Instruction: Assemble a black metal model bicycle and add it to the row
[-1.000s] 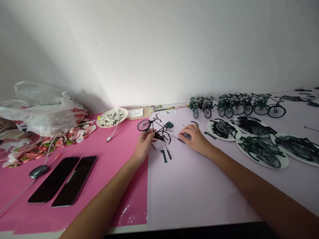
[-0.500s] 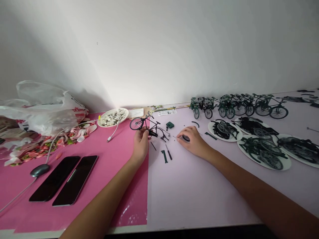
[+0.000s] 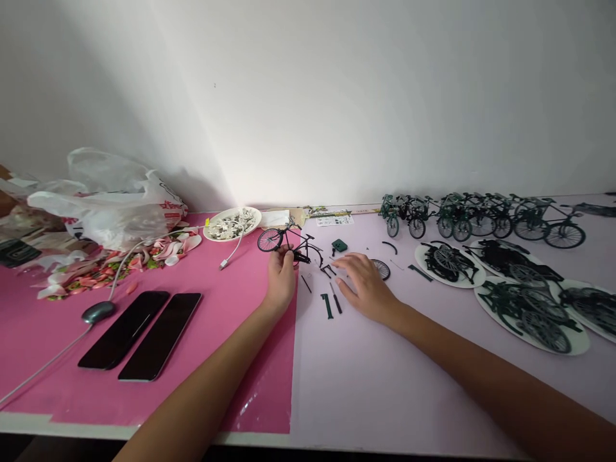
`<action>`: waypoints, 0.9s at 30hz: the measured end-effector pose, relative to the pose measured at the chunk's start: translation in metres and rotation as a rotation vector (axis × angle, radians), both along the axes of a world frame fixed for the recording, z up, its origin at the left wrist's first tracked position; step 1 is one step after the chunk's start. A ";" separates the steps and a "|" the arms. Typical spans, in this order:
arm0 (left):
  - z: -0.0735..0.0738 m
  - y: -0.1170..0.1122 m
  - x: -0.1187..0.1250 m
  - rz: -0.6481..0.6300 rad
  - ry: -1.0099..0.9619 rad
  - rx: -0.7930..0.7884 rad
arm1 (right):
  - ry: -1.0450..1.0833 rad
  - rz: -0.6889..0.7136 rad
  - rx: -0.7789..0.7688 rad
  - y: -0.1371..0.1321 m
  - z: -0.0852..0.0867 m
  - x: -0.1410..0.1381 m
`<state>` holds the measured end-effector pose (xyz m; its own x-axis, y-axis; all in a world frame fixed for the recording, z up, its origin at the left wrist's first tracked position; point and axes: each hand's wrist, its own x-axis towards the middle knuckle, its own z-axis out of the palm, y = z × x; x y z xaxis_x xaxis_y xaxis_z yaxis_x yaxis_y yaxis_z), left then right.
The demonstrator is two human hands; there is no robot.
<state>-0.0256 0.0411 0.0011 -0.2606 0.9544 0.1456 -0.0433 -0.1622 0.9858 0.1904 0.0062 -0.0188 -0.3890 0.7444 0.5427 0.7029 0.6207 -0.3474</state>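
Observation:
My left hand (image 3: 282,279) is closed on a small black model bicycle (image 3: 302,249) that has a front wheel and handlebar but no wheel at its rear. My right hand (image 3: 363,285) is open just above the table, thumb and fingers apart, with nothing visible in it. Its fingertips are close to a small black forked part (image 3: 328,271). Behind the hand a loose spoked wheel (image 3: 382,269) lies partly covered. In front of it are a screwdriver (image 3: 336,300) and a green plastic piece (image 3: 327,306). A green block (image 3: 339,246) sits farther back.
Finished model bicycles (image 3: 481,215) stand along the wall. White plates (image 3: 582,340) with bicycle parts are at the right. On the left are two phones (image 3: 161,333), a computer mouse (image 3: 99,312), a plastic bag (image 3: 125,212), artificial petals and a plate of white pieces (image 3: 234,224).
My right hand has moved off the loose wheel toward the forked part, and its fingers have spread. My left hand still holds the bicycle. The view has shifted slightly left.

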 end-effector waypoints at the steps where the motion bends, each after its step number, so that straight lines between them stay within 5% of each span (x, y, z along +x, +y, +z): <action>1: -0.001 0.001 0.000 0.006 -0.001 0.003 | -0.003 -0.011 0.011 0.003 0.000 -0.001; 6: -0.006 0.002 0.000 0.030 0.014 0.011 | -0.013 -0.074 0.032 0.024 0.004 -0.004; 13: -0.008 0.000 0.001 0.050 -0.016 0.003 | -0.117 0.158 0.063 0.025 0.006 -0.007; 27: -0.010 0.000 0.003 0.062 -0.036 -0.010 | -0.012 0.066 0.011 0.026 -0.011 0.001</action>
<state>-0.0228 0.0412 -0.0092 -0.3240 0.9377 0.1255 -0.0685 -0.1556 0.9855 0.1917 0.0325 -0.0300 -0.4439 0.7105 0.5461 0.6642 0.6700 -0.3317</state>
